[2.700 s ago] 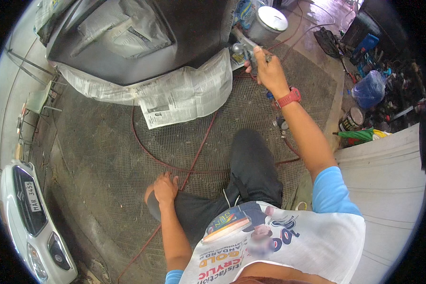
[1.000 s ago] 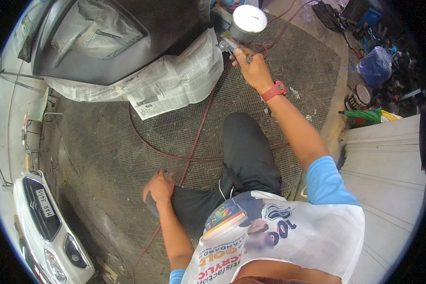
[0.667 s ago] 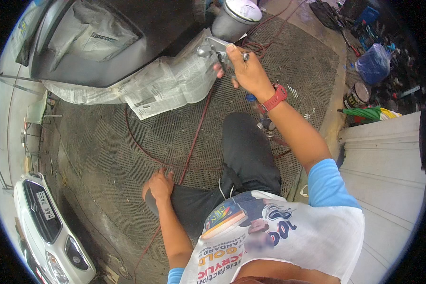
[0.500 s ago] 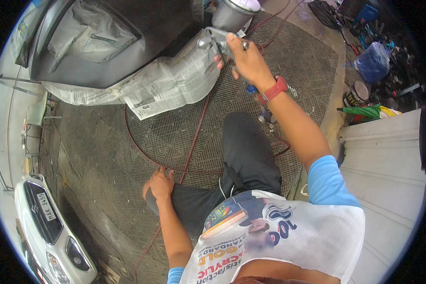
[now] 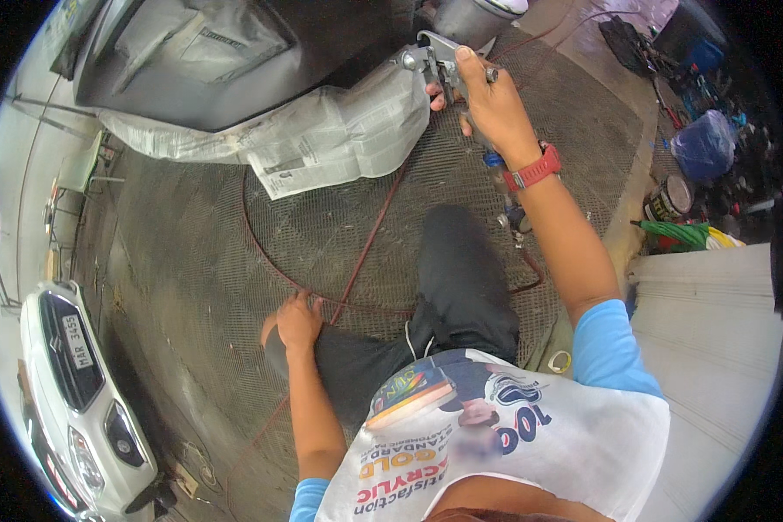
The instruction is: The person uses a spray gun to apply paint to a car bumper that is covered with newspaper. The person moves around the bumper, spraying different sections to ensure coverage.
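My right hand (image 5: 498, 104), with a red watch on the wrist, is closed around a metal spray gun (image 5: 430, 64). Thumb on top, fingers curled at the handle and trigger, it points the nozzle left. The gun is just above the right end of newspaper sheets (image 5: 344, 130), which mask the lower edge of a dark grey vehicle body panel (image 5: 309, 56). More masking paper (image 5: 209, 48) covers a recess in that panel. Whether any spray leaves the nozzle cannot be seen. My left hand (image 5: 297, 322) rests on my bent left knee, holding nothing, fingers laid over it.
A dark red hose (image 5: 370, 235) loops over the textured floor mat (image 5: 183, 261). A white car (image 5: 87, 383) stands at the lower left, a green chair (image 5: 80, 170) above it. On the right are a paint can (image 5: 667, 198), a plastic-wrapped blue container (image 5: 705, 146), an umbrella (image 5: 679, 233) and clutter.
The view has shifted, so the panel and newspaper now appear higher and farther right. My right hand has moved the spray gun slightly right along the panel. My left hand stays on the knee.
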Available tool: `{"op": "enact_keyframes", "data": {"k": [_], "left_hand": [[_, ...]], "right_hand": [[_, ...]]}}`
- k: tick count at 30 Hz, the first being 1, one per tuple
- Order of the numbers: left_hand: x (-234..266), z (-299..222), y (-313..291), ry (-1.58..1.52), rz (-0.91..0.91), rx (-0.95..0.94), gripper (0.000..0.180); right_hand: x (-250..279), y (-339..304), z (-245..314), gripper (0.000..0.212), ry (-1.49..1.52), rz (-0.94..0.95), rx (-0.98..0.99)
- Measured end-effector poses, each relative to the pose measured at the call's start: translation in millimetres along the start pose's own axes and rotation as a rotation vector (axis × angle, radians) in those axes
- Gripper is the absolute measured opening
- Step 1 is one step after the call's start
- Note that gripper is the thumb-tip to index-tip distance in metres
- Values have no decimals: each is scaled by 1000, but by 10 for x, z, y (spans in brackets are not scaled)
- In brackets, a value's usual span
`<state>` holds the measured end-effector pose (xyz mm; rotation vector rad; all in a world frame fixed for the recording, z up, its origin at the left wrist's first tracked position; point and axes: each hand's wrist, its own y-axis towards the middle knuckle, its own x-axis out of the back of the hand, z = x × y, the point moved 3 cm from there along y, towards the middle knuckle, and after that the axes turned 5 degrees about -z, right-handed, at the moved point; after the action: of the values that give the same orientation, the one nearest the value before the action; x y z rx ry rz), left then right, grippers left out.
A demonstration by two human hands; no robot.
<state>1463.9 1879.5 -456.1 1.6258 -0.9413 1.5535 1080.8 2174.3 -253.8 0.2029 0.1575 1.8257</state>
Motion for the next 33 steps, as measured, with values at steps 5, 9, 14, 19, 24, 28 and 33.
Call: {"op": "enact_keyframes", "data": {"k": [5, 9, 14, 19, 24, 28, 33], "left_hand": [[-6, -49, 34, -13, -30, -29, 36], [-54, -42, 78, -34, 23, 0, 36], [-53, -23, 76, -74, -12, 0, 37], [-48, 48, 32, -105, -47, 12, 38], [-65, 68, 35, -146, -34, 19, 40], [-118, 82, 55, -152, -77, -3, 38], [-110, 57, 109, -213, -120, -33, 35]], "right_hand": [[-332, -239, 200, 59, -28, 98, 64], [-628, -405, 297, 62, 18, 222, 140], [-498, -238, 352, 64, -66, 148, 82], [107, 133, 416, 65, -185, -140, 30], [307, 328, 546, 66, -178, -311, 135], [-58, 140, 777, 62, -227, -237, 145], [-711, -274, 953, 55, -244, 28, 248]]}}
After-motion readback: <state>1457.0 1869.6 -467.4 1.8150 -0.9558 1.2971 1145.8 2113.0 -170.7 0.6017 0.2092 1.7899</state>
